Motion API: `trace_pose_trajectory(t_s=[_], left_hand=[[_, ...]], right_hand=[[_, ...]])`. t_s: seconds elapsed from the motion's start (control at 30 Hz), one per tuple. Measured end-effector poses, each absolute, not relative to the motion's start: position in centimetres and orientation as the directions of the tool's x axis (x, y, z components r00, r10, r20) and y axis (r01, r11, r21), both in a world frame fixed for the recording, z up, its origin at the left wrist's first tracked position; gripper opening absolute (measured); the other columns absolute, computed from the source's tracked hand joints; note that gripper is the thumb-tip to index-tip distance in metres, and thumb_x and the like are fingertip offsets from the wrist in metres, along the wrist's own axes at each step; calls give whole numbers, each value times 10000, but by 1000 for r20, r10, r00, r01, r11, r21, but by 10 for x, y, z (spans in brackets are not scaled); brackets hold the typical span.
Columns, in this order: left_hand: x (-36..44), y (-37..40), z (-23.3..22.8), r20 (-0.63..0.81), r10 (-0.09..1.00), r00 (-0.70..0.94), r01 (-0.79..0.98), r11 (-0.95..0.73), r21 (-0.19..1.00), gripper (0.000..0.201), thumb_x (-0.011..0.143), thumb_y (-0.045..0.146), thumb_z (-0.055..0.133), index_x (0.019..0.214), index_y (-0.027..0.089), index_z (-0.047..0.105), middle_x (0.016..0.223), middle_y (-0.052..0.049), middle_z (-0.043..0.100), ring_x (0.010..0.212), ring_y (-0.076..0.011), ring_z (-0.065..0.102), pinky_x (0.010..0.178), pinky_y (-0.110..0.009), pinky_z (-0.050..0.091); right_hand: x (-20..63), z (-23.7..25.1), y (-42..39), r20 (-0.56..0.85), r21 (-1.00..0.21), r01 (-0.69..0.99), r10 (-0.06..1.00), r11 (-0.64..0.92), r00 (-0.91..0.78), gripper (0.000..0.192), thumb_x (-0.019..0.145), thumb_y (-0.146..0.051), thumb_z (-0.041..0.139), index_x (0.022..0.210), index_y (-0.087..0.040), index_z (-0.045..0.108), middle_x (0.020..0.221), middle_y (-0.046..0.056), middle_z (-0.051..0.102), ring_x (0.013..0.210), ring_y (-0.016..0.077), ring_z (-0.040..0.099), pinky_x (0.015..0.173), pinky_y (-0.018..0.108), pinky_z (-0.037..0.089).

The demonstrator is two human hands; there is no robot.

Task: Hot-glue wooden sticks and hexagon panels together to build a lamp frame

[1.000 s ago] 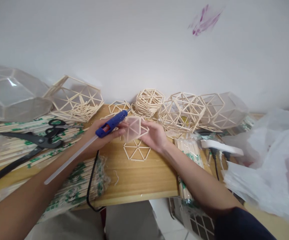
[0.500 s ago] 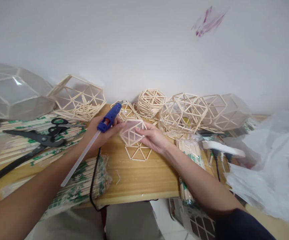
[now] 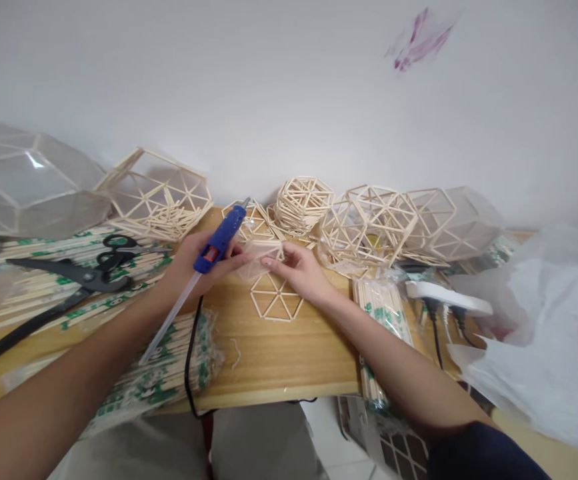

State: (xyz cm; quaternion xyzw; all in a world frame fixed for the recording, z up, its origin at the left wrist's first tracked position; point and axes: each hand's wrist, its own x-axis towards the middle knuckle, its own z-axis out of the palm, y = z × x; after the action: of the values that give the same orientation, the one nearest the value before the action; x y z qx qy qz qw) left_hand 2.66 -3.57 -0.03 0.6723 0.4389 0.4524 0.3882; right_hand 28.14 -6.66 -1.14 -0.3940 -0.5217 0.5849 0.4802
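- The left hand (image 3: 191,263) was closed round a blue glue gun (image 3: 221,238), with its nozzle pointing up and away toward the wall and a clear glue stick (image 3: 169,323) trailing back from its rear along the forearm.
- A black cord (image 3: 189,373) ran from the gun down over the front edge of the wooden table (image 3: 279,360).
- The right hand (image 3: 301,273) pinched a small translucent panel (image 3: 263,257) by its right edge, fingers curled under it; the left hand's fingertips touched the panel's left side.
- The panel was held just above the table, tilted nearly flat, directly over the far edge of a flat hexagon of sticks (image 3: 276,299) lying on the wood.
- Behind the hands, a row of stick-built geometric frames (image 3: 369,223) stood against the wall, some of them covered with clear sheet.
- To the left, a larger open frame (image 3: 156,193) and a big clear faceted dome (image 3: 23,183) sat near the wall.
- Black scissors (image 3: 76,283) lay on bundles of wrapped sticks (image 3: 33,293) on the left; another bundle (image 3: 169,373) lay under the left forearm.
- A further pack of sticks (image 3: 381,310) rested just right of the right wrist, beside a white power strip (image 3: 449,300) with plugs in it.
- Crumpled clear plastic sheet (image 3: 543,333) filled the far right.
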Motion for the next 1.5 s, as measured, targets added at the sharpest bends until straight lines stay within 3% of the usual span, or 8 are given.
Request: trace_pose_trajectory(t_s=[0.1, 0.23, 0.33, 0.43, 0.6, 1.07, 1.2, 1.5], left_hand=[[24, -35, -1, 288, 928, 235, 239, -342, 909, 619, 842, 552, 1041, 717, 247, 517, 835, -13, 775, 759, -176, 672, 731, -297, 570], [16, -35, 8, 238, 931, 276, 172, -291, 941, 575, 1017, 734, 962, 907, 207, 760, 943, -49, 833, 774, -155, 659, 738, -273, 560], [8, -34, 15, 199, 919, 342, 113, -250, 962, 828, 1021, 1007, 826, 915, 186, 800, 843, -61, 791, 703, -155, 657, 679, -274, 550], [4, -33, 18, 160, 888, 431, 79, -214, 974, 928, 939, 1102, 822, 840, 179, 806, 691, -46, 705, 602, -163, 634, 577, -281, 520], [5, -36, 17, 125, 861, 494, 60, -176, 982, 919, 926, 1064, 882, 807, 154, 841, 739, -97, 780, 563, -148, 641, 537, -265, 513], [-1, -31, 14, 81, 807, 584, 108, -177, 978, 888, 1019, 1000, 843, 821, 134, 849, 692, -100, 755, 554, -134, 598, 537, -240, 454], [-1, -28, 16, 84, 786, 613, 115, -194, 974, 873, 1023, 994, 847, 829, 142, 862, 675, -96, 746, 546, -134, 597, 522, -232, 451], [-2, -27, 21, 139, 770, 623, 114, -265, 957, 798, 1038, 934, 876, 831, 164, 882, 710, -102, 789, 519, -125, 587, 509, -229, 442]], right_hand=[[282, -16, -64, 38, -987, -161, 970, -1, -240, 544, 783, -532, 1216, 1101, -266, 864, 1087, 13, 908, 1049, 235, 819, 1025, 376, 725], [288, -19, -61, 9, -973, -226, 967, -51, -255, 580, 839, -553, 1197, 1210, -294, 835, 1173, 10, 905, 1083, 228, 838, 1012, 391, 779], [292, -21, -59, 14, -954, -296, 975, -53, -221, 595, 826, -560, 1211, 1198, -308, 821, 1207, 6, 903, 1106, 218, 842, 1050, 400, 796], [294, -21, -56, 38, -942, -334, 982, -26, -186, 580, 820, -538, 1220, 1164, -322, 806, 1164, -5, 882, 1101, 218, 838, 1121, 451, 801], [295, -23, -55, 23, -938, -344, 985, -39, -174, 592, 800, -513, 1248, 1183, -322, 840, 1186, -5, 875, 1111, 194, 831, 1237, 471, 760], [298, -23, -54, 38, -942, -335, 986, -19, -161, 622, 745, -494, 1267, 1122, -311, 808, 1078, -28, 851, 1034, 193, 815, 1163, 462, 765], [297, -18, -57, 45, -964, -267, 988, 3, -150, 590, 772, -492, 1249, 1131, -302, 822, 1069, -22, 852, 1011, 197, 799, 1080, 409, 722], [299, -16, -55, 161, -983, -120, 971, 140, -179, 518, 879, -581, 1162, 1118, -297, 800, 1138, 15, 836, 1090, 242, 764, 1174, 469, 638]])
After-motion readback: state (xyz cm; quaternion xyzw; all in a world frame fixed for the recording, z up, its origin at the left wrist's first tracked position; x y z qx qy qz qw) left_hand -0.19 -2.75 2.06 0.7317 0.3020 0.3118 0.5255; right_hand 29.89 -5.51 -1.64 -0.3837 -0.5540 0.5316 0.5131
